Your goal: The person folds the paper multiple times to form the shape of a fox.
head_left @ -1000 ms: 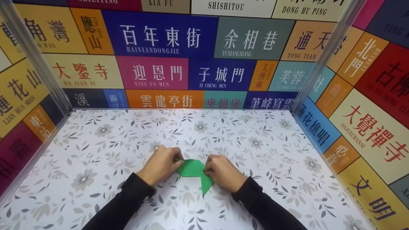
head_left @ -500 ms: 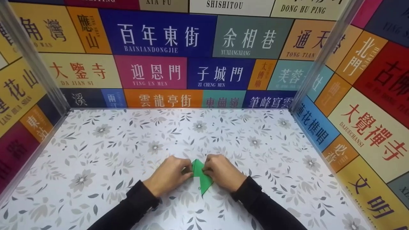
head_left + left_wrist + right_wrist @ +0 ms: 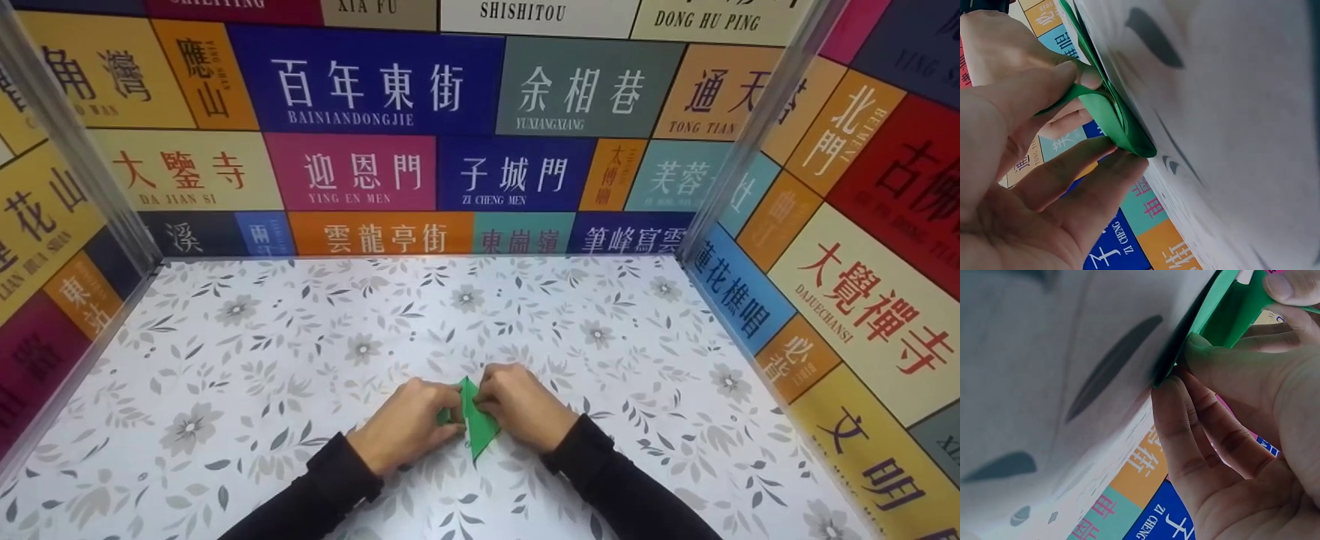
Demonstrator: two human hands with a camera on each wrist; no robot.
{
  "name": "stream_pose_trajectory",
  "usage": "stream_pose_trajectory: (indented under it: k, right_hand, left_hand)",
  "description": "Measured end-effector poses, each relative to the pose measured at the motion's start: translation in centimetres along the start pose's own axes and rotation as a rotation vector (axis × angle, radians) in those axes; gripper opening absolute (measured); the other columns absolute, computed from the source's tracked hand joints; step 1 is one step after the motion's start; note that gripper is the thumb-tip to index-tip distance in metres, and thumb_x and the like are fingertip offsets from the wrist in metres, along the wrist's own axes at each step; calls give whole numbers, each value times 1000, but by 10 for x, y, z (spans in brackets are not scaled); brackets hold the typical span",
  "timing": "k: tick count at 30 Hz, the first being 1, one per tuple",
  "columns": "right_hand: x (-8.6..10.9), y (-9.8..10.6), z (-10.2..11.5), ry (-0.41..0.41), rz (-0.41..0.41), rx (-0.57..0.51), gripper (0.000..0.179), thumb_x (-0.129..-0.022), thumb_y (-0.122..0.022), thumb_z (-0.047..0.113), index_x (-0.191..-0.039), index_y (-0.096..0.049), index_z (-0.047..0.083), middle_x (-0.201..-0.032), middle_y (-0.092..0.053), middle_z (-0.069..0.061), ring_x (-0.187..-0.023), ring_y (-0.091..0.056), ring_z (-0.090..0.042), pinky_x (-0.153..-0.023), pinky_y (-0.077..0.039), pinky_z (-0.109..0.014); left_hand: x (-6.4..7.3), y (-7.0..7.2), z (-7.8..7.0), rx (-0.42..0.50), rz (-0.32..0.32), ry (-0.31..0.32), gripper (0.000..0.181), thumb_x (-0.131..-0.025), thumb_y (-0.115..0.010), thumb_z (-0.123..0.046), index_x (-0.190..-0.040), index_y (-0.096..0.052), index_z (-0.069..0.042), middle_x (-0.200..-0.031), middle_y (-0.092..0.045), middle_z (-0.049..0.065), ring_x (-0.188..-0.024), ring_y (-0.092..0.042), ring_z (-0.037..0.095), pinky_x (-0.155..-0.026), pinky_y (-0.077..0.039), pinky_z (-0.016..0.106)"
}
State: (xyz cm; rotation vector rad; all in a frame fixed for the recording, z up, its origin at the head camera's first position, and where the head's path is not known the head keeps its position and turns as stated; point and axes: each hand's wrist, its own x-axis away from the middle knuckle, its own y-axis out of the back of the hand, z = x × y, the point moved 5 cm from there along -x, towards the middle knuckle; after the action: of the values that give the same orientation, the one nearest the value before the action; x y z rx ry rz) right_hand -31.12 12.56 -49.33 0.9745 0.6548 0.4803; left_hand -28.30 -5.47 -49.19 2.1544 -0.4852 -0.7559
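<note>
A folded green paper lies on the floral tabletop, pointed at its near end. My left hand pinches a flap of the green paper between thumb and fingers, bending it over toward the right. My right hand grips the other side, thumb pressed on the green paper with the fingers curled under its edge. Both hands nearly meet over the sheet, so most of it is hidden in the head view.
Colourful sign panels with Chinese characters wall the workspace: back wall, left wall, right wall. Metal corner posts stand at the back corners. The patterned tabletop stretches bare to both sides of my hands.
My left hand has carried the paper's left flap rightward, folding it over. The visible green shape has narrowed from a wide form to a thin pointed sliver between my hands.
</note>
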Motion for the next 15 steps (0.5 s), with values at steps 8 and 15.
stream_pose_trajectory:
  k: [8,15]
  right_hand:
    - [0,-2,-1,31,-1,15,14,-92,-89,-6,-89,-90,8,-90,-77,-7,-83,-76,-19,-76,-65,-29]
    - [0,-1,0,29,-1,12,13,-92,-88,-6,-90,-89,7,-91,-77,-7,-84,-76,-21,-76,-65,-30]
  left_hand:
    - [-1,-2,-2,-37,41,-37,15,-89,-98,-8,-96,-87,-14,-100,-90,1,-87,-83,18,-76,-64,29]
    - [0,-1,2,-15,92,-66,24,-84,-103,-13,-102,-87,-10,-101,-89,3,-98,-85,24,-85,-69,32]
